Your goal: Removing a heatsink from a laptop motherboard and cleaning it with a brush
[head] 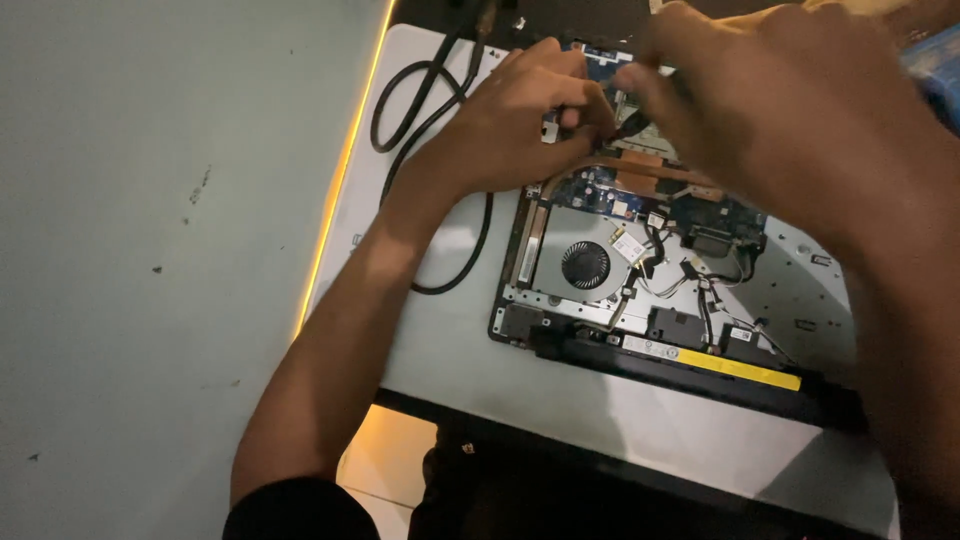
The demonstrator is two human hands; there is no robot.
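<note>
Opened laptop [650, 290] lies on the table [450, 350], cable [430, 100] to its left, both hands [620, 110] over its far part

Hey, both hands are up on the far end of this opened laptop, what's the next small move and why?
Probably steady the board with the left hand and ease the right hand up gently. Both sets of fingertips meet at one spot on the laptop, by the copper pipe, and they hide what is pinched, so a slow lift looks safest.

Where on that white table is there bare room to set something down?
Bare table lies in front of the opened laptop, along its black hinge bar. Crowded: the black cable loops at left, and left hand and right hand cover the board.
</note>
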